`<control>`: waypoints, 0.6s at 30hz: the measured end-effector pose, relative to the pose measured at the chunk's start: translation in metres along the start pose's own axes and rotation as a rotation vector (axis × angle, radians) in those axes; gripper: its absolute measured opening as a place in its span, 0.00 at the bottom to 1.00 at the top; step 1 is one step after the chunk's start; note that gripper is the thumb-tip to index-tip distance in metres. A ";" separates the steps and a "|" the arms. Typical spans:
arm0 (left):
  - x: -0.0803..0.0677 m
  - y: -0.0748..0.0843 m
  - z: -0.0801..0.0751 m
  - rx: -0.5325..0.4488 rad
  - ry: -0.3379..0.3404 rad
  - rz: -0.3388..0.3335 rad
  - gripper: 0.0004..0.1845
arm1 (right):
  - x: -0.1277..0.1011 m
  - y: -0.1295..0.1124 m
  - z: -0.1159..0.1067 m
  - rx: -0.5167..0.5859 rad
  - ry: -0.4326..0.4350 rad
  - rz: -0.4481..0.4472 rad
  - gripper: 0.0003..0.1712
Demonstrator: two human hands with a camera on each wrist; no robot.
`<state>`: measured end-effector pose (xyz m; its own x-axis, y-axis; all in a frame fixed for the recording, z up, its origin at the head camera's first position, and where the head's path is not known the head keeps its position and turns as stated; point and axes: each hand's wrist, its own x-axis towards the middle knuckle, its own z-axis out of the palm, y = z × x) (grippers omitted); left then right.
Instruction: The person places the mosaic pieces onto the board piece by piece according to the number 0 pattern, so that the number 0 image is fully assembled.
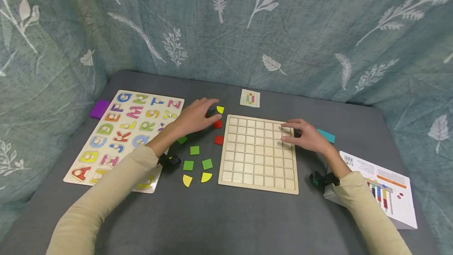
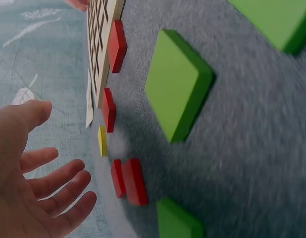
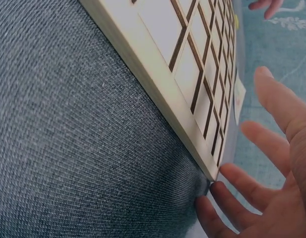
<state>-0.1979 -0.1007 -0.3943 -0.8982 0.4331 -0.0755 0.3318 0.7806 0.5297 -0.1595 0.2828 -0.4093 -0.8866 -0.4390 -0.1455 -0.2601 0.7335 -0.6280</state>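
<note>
My left hand [image 1: 197,117] is held over the loose tiles left of the wooden grid board [image 1: 225,160], fingers spread and nothing between them. Close to its fingertips are a yellow quarter-circle tile [image 1: 220,109] and a red square tile [image 1: 218,124]. Another red tile [image 1: 219,140] lies nearer the board's left edge. In the left wrist view, two more red tiles [image 2: 135,182] sit side by side under the hand. My right hand [image 1: 306,137] is at the board's upper right edge, its fingers loosely extended and holding nothing; in the right wrist view its fingertips are right at the board's corner.
Several green square tiles [image 1: 195,150] and yellow quarter-circles [image 1: 206,177] lie left of the board. A letter puzzle board [image 1: 92,129] is at the far left, a purple block [image 1: 100,109] beside it. Behind the grid lies a pattern card [image 1: 250,98]. A white box [image 1: 400,196] and a teal block [image 1: 326,135] are at right.
</note>
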 end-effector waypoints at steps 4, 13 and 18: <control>0.006 0.002 0.007 0.008 0.004 -0.016 0.32 | -0.001 0.002 0.000 0.011 -0.015 0.010 0.32; 0.030 0.010 0.012 0.122 -0.039 -0.054 0.28 | 0.000 0.006 -0.003 0.036 -0.042 0.026 0.30; 0.038 0.013 0.015 0.182 -0.087 -0.104 0.29 | 0.000 0.005 0.000 0.050 -0.052 0.022 0.30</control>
<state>-0.2234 -0.0678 -0.4032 -0.9047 0.3771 -0.1982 0.2925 0.8881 0.3546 -0.1607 0.2859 -0.4125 -0.8707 -0.4503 -0.1978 -0.2203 0.7166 -0.6618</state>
